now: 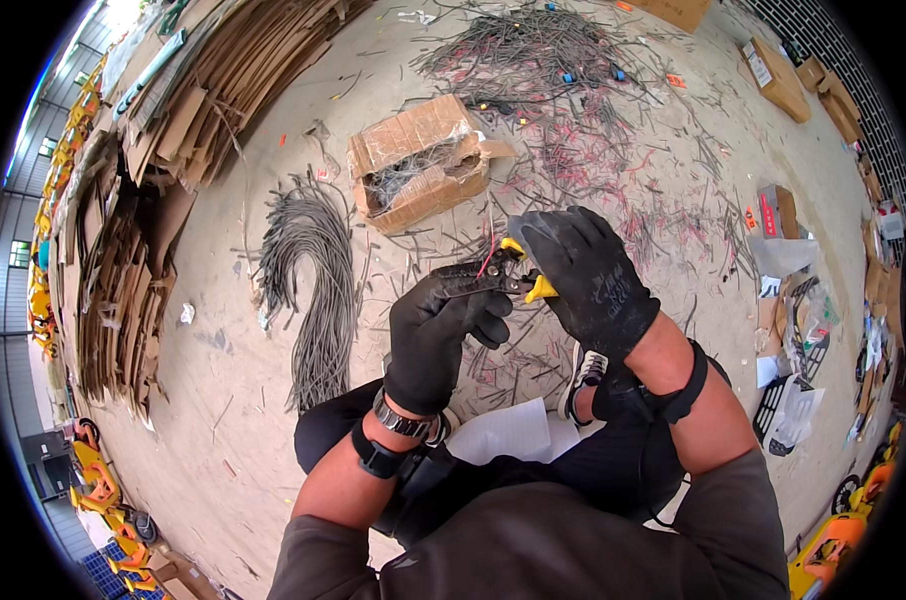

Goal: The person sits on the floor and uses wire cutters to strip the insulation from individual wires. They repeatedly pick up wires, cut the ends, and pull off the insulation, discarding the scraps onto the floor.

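Observation:
Both my hands wear black work gloves and meet just in front of me. My right hand (pixel 588 277) is closed around the yellow handles of a wire stripper (pixel 498 274). A thin red wire (pixel 487 253) crosses the tool's dark metal head. My left hand (pixel 442 322) is at that head, its fingers curled under a dark piece that looks like a cable end; the fingers partly hide what they grip. Left of my hands, a bent bundle of grey cables (pixel 322 300) lies on the concrete floor. Beyond my hands is an opened, taped cardboard box (pixel 423 165) with clear wrapping and dark items inside.
A large heap of cut cable pieces (pixel 543 52) lies at the far side, with red and grey scraps scattered nearer. Stacks of flattened cardboard (pixel 115 300) stand at left. White paper (pixel 505 435) lies between my legs. Boxes and packaging (pixel 790 300) are on the right.

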### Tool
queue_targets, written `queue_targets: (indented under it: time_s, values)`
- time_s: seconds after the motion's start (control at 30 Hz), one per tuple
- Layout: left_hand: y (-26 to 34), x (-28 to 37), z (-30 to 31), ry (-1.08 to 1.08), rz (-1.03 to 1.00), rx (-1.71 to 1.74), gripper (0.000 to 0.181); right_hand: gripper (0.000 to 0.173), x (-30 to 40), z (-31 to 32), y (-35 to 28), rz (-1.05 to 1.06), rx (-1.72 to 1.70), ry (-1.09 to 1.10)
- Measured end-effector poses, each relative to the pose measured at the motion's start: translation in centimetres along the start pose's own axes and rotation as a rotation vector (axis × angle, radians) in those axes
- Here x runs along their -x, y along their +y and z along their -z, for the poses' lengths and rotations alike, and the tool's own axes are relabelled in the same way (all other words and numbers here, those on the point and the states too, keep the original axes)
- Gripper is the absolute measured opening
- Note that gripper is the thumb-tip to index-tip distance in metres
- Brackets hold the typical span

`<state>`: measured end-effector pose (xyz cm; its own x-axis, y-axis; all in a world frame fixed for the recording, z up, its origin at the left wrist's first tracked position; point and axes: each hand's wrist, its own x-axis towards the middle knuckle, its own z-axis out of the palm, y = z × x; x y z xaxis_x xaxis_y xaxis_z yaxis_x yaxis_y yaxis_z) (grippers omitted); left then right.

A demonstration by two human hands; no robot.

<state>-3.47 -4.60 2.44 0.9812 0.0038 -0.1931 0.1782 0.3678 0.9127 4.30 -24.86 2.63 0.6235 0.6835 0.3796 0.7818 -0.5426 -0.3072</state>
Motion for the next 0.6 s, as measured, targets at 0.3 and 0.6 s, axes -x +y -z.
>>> queue_targets:
  time_s: [0.3, 0.6]
  values:
    - [-0.06, 0.13, 0.03, 0.002, 0.01, -0.032, 0.029, 0.063, -0.04, 0.13, -0.25, -0.007, 0.041, 0.006]
    - [0.09, 0.07, -0.11, 0.018, 0.032, -0.027, 0.025, 0.056, -0.07, 0.74, -0.65, -0.062, 0.059, -0.061]
